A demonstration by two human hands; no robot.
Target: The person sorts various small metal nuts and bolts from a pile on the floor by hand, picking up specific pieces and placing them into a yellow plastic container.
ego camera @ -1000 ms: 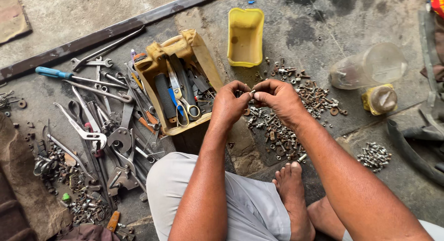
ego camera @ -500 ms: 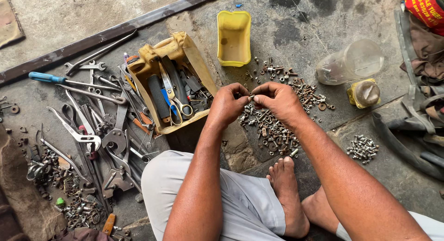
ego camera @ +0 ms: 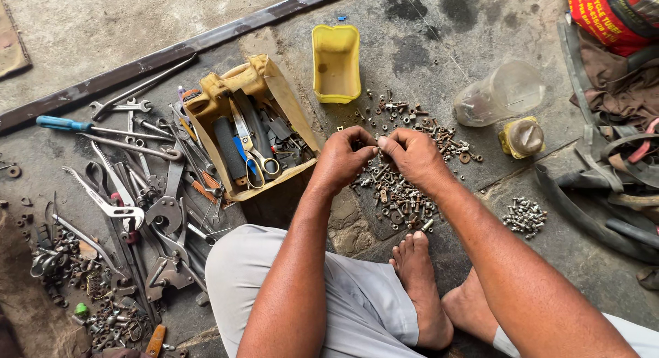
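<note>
Head view: bare foot (ego camera: 419, 275) is resting just nearer than the pile of nuts and bolts (ego camera: 401, 197) on the floor. Above the pile, the left hand (ego camera: 341, 159) and right hand (ego camera: 412, 155) are meeting fingertip to fingertip, both pinching a small part (ego camera: 377, 146), too small to identify. Since the earlier frames the hands are staying together; only the camera is shifting. Left of the pile, an open tool box (ego camera: 250, 131) is crowding that edge; beyond it a yellow tray (ego camera: 336, 63) is lying. Right of the pile, bare floor is leaving room before a smaller heap of bolts (ego camera: 523, 216).
</note>
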